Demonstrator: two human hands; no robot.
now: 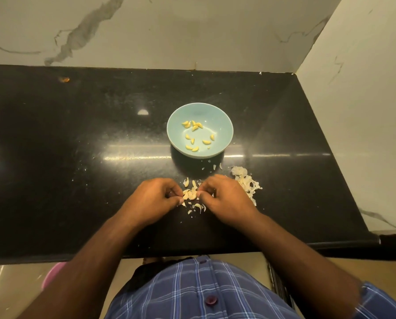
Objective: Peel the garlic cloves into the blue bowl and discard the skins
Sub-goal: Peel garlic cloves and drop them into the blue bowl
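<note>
Black counter (77,157) meets veined marble walls (192,31).

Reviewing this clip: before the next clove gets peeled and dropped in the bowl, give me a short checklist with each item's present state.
1. Blue bowl upright on the counter, within reach beyond the hands: ok.
2. Peeled cloves in the bowl, no skins seen among them: ok.
3. Left hand and right hand both pinching at the unpeeled cloves: ok.
4. Whether one clove is singled out between the fingers: cannot tell.
5. Skins discarded: not ok, piled on the counter right of the hands.
</note>
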